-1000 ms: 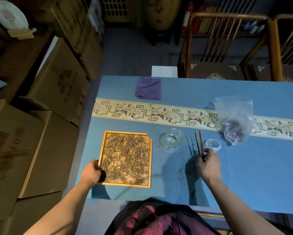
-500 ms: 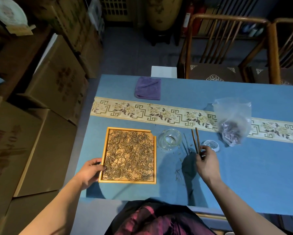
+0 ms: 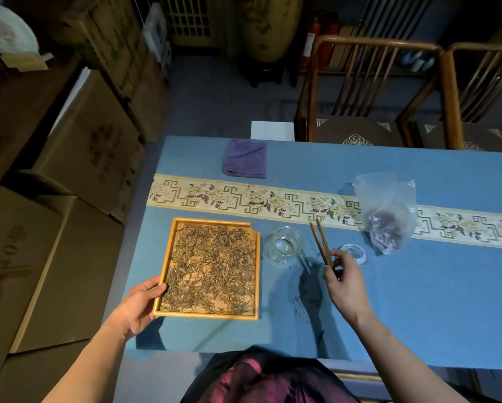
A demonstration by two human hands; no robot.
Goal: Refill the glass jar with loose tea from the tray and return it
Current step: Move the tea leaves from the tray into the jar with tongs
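On blue tablecloth (image 3: 418, 301): left hand (image 3: 137, 305) grips tea tray (image 3: 163, 266); right hand (image 3: 345, 282) pinches wooden tongs (image 3: 321, 242). Risk: tilted tray scatters leaves beside the empty glass jar (image 3: 284, 244).

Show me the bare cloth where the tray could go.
Bare blue tablecloth right of the right hand, below the clear plastic bag. Crowded: round glass jar, wooden tongs, lid beside the wooden tea tray.

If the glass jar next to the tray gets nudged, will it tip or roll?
The glass jar stands upright, looks squat and round-bodied, so it probably slides rather than tips. It appears empty, hence likely light and easily shoved. Clear glass looks smooth, possibly slippery, and fragile; knocked over, the rounded body could roll.
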